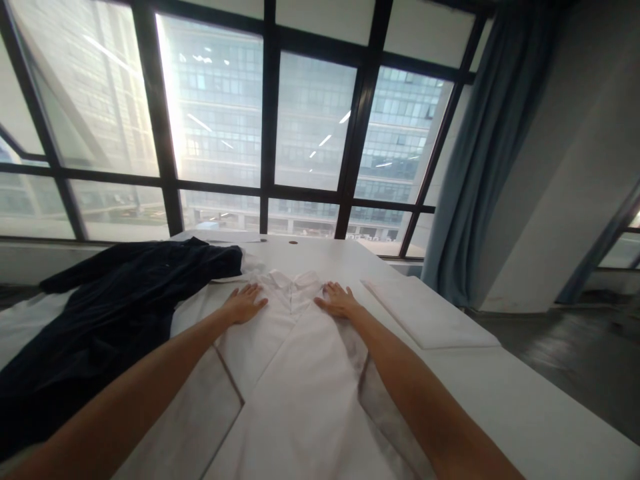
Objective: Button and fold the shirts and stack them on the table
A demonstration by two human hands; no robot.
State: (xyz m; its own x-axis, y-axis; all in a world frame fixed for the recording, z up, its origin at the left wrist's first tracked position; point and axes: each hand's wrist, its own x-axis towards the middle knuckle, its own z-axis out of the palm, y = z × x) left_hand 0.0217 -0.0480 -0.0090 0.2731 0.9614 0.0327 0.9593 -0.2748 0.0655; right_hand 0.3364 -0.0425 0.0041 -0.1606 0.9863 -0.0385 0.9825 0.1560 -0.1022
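Observation:
A long white coat with a collar lies spread out on the white table, its collar end toward the window. My left hand rests flat on the coat's left shoulder, fingers spread. On the other side of the collar, my right hand lies on the right shoulder, fingers apart and palm down. Neither hand grips the fabric. The coat's sleeves run down along its sides, partly hidden under my forearms. Its lower end passes out of the bottom of the view.
A dark navy garment lies on the left, over more white cloth. A folded white cloth sits at the right on the table. Beyond stand framed windows and a blue curtain.

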